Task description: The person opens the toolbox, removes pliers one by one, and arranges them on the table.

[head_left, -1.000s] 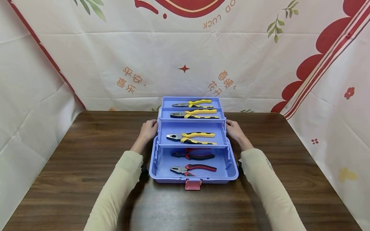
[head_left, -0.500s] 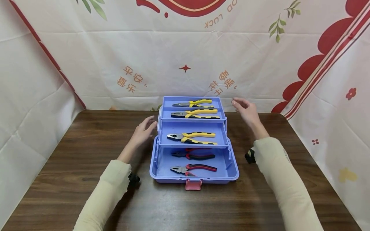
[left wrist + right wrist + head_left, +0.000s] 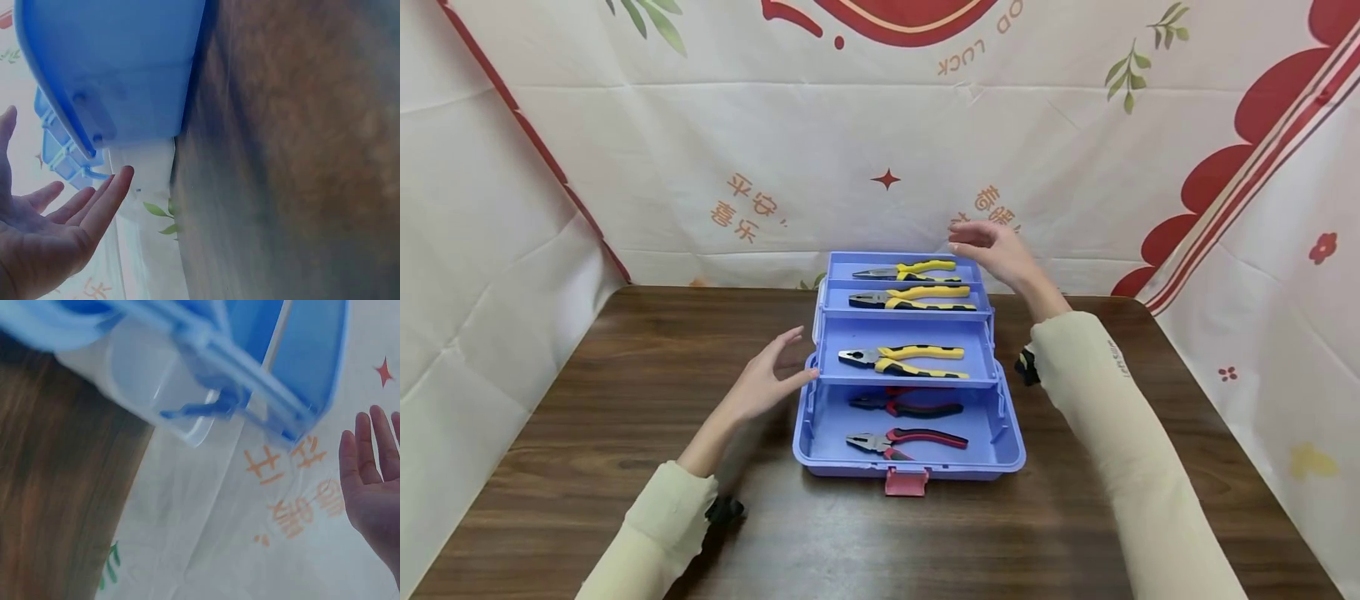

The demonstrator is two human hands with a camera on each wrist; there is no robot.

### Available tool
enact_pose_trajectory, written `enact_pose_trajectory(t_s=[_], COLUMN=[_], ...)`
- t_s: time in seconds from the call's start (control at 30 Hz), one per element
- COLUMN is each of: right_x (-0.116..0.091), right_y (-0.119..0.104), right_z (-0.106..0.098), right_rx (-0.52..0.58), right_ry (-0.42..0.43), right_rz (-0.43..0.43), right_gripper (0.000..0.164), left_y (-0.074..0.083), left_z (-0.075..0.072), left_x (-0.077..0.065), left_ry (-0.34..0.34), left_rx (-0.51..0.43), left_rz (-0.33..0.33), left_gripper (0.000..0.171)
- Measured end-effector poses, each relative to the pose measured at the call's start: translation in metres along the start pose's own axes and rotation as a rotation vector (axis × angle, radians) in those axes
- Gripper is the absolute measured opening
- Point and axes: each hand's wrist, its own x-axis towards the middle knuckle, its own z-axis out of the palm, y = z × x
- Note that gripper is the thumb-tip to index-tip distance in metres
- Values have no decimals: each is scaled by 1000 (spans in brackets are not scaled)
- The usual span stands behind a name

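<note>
A blue toolbox (image 3: 805, 454) stands unfolded on the table, its stepped trays raised at the back and a red latch (image 3: 906, 482) at the front. Long-nose pliers (image 3: 880, 273) lie in the top tray, and yellow-black pliers (image 3: 917, 293) in the one below. Another yellow-black pair (image 3: 861, 357) lies in the lowest tray. Red-black pliers (image 3: 928, 435) and a darker pair (image 3: 925, 409) are in the bottom compartment. My left hand (image 3: 762, 383) is beside the box's left side, fingers spread, holding nothing. Above the top tray's right corner my right hand (image 3: 996, 250) hovers, fingers extended, holding nothing.
The box rests on a dark brown wooden table (image 3: 647, 383). Behind it hangs a white printed cloth (image 3: 850, 125), close to the table's back edge, with more cloth at both sides. The box's translucent lid (image 3: 147, 369) hangs behind the trays.
Both hands have come off the toolbox's sides. The left hand has drawn back toward the front with fingers spreading. My right hand has risen, then moved left over the top tray's corner.
</note>
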Motion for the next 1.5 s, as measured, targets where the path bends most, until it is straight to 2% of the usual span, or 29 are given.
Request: enact_pose_trajectory(t_s=[0.2, 0.4, 0.67, 0.8, 0.97, 1.17, 1.5], right_x=[15, 30, 38, 39, 41, 43, 46], right_y=[-10, -19, -19, -17, -14, -11, -17], right_z=[12, 21, 35, 42, 47, 52, 59], right_rx=[-86, -153, -87, -83, -138, -191, -252], right_ry=[-110, -219, -335, -351, -340, -338, -395], right_rz=[12, 58, 101, 77, 77, 72, 83], right_gripper=[52, 49, 44, 43, 42, 42, 41], left_y=[-16, -21, -23, -24, -26, -27, -27], left_z=[9, 17, 24, 25, 25, 24, 23], left_x=[-2, -3, -9, -11, -11, -11, -12], left_ry=[-29, -48, -59, -62, -65, -53, -54], left_rx=[83, 87, 169, 190, 203, 224, 220], left_rz=[22, 92, 135, 131, 100, 104, 95], left_gripper=[76, 80, 85, 86, 86, 86, 85])
